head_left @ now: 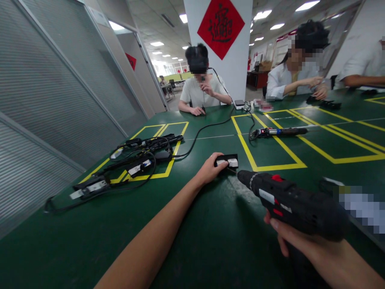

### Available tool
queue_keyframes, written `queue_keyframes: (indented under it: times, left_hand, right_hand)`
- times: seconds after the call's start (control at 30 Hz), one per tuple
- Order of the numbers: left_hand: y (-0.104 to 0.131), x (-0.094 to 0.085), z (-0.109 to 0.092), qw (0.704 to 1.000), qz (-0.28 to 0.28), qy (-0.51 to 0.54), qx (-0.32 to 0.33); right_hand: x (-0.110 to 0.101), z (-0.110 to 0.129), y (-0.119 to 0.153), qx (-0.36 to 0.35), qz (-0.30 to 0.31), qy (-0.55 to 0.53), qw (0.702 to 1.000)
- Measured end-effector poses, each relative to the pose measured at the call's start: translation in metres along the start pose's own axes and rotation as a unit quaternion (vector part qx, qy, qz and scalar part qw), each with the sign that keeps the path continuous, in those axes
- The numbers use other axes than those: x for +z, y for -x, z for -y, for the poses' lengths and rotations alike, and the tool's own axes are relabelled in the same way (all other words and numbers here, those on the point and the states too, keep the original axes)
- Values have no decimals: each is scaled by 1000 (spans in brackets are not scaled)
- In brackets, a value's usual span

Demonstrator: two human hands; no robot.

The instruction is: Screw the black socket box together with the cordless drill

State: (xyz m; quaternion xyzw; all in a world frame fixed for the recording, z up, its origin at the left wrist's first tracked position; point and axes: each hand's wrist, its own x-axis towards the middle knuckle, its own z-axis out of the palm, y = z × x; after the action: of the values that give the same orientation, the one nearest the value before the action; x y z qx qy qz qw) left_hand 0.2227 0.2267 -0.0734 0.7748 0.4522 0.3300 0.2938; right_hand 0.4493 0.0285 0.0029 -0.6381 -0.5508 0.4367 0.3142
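My right hand [288, 230] is wrapped round the handle of a black cordless drill [288, 200] with red buttons. The drill points left, and a thin bit runs from its chuck to the near side of a small black rectangular part [233, 156] with white labels. Whether the bit touches that part I cannot tell. My left hand [212, 167] grips the left end of the labelled part on the green table, its fingers over the top and front. The drill hides some of my right hand's fingers.
Black devices with cables [144, 156] lie on the left within yellow tape lines. A rod-shaped tool [279, 131] with a blue band lies farther back on the right. Across the green table [192, 249] sit a person [204, 86] and other people at the right.
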Motion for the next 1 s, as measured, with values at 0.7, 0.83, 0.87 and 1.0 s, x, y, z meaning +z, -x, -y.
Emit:
queue_keyframes:
  times: [0.7,0.83,0.87,1.0]
  left_hand:
    - [-1,0,0,1000,2,3,1]
    - [-2,1,2,1000,-3,0,2]
    - [-2,1,2,1000,-3,1,2]
    - [-2,1,3,1000,0,3,4]
  right_hand:
    - [1,14,3,5,-26,25,999]
    - [3,9,2,2,-7,24,1000]
    - [5,5,1,3,-12,14,1000]
    - [14,-16,-7,-9,-40,-24,999]
